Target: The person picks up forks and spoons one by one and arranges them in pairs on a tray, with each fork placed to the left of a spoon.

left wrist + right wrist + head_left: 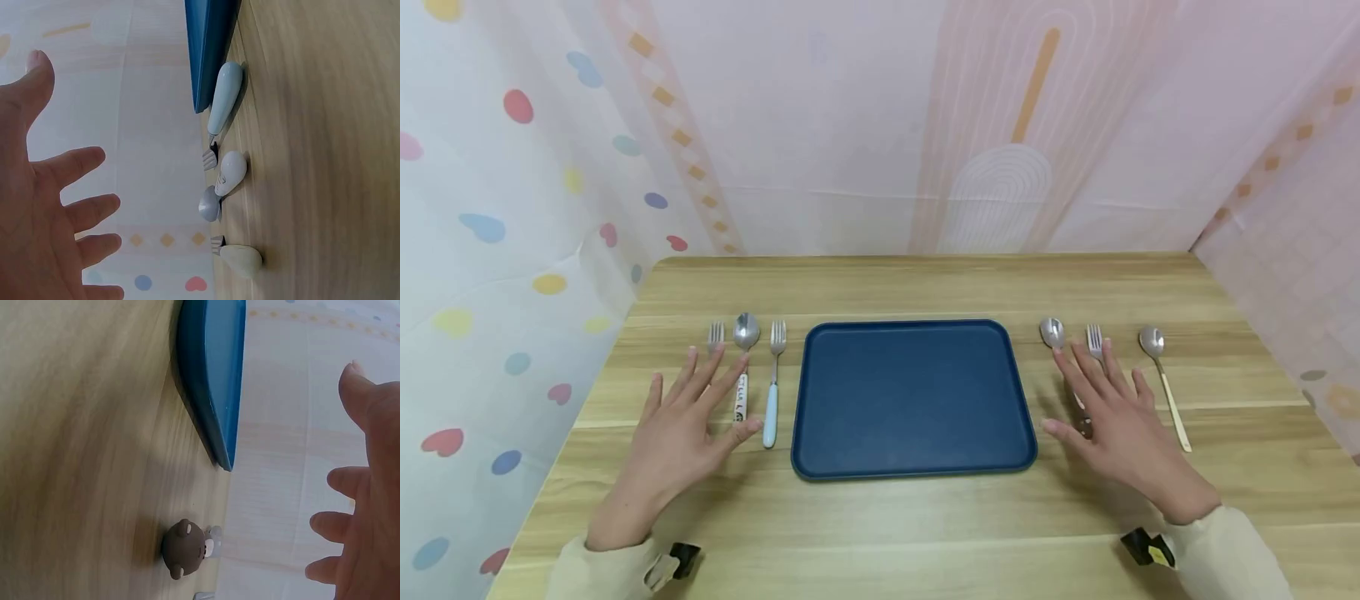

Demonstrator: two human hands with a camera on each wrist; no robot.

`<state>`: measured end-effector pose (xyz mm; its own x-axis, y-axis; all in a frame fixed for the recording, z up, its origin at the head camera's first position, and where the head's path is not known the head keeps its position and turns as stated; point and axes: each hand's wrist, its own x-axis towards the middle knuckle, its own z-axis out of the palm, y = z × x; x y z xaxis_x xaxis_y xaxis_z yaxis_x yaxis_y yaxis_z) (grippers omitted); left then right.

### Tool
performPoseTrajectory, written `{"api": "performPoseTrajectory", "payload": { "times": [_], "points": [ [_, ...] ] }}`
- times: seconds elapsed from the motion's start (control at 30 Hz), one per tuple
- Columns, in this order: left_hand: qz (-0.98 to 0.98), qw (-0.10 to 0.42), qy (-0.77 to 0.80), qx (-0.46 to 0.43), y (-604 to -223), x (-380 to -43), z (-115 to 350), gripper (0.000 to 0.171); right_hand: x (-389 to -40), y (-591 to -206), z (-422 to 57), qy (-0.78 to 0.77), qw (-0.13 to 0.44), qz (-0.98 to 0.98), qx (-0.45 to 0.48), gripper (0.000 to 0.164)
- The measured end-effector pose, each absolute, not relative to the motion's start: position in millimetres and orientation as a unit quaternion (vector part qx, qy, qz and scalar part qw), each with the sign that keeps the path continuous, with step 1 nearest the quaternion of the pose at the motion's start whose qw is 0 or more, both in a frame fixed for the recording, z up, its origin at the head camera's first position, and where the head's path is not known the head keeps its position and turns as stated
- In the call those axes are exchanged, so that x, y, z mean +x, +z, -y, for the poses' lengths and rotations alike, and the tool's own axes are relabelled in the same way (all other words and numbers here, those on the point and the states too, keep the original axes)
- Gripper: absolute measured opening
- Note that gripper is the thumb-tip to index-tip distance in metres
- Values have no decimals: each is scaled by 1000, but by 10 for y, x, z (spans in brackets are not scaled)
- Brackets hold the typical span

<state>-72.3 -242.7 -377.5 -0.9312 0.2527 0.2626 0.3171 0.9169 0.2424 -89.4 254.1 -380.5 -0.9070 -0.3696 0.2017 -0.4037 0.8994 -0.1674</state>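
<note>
My left hand [677,437], fingers spread, is held above the cutlery left of the blue tray [913,400]. Under and beside it lie a fork [716,333] partly hidden by the fingers, a spoon [746,332] with a patterned white handle, and a fork [771,412] with a light blue handle. On the tray's other side, my right hand [1116,433] is likewise spread in the air. It partly covers a spoon [1052,332] and a fork [1094,337]. A brown animal-shaped handle end [184,549] shows in the right wrist view. Neither hand holds anything.
Farther right lies a spoon [1152,342] with a pale yellow handle. All of this rests on a wood-grain table [895,533]. Patterned curtains [850,125] hang behind the table and at both sides.
</note>
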Motion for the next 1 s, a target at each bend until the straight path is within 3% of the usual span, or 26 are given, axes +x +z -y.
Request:
{"api": "performPoseTrajectory", "payload": {
  "times": [0.2, 0.37, 0.63, 0.87, 1.0],
  "points": [
    [969, 126, -172, -122, -3794, -761, 2491, 72, -923, -3818, -2471, 125, 82, 966, 212, 81],
    [967, 144, -191, -82, -3783, -826, 2556, 59, -984, -3842, -2395, 149, 109, 957, 224, 74],
    [979, 82, -186, 0, -3799, -968, 2664, 54, -1100, -3915, -2296, 180, 98, 951, 230, 63],
    [978, 40, -205, 29, -3820, -1077, 2757, 45, -1178, -3901, -2222, 226, 14, 955, 189, 59],
    [977, 21, -205, 51, -3856, -1125, 2797, 41, -1252, -3898, -2156, 212, 4, 966, 148, 52]
  ]
}}
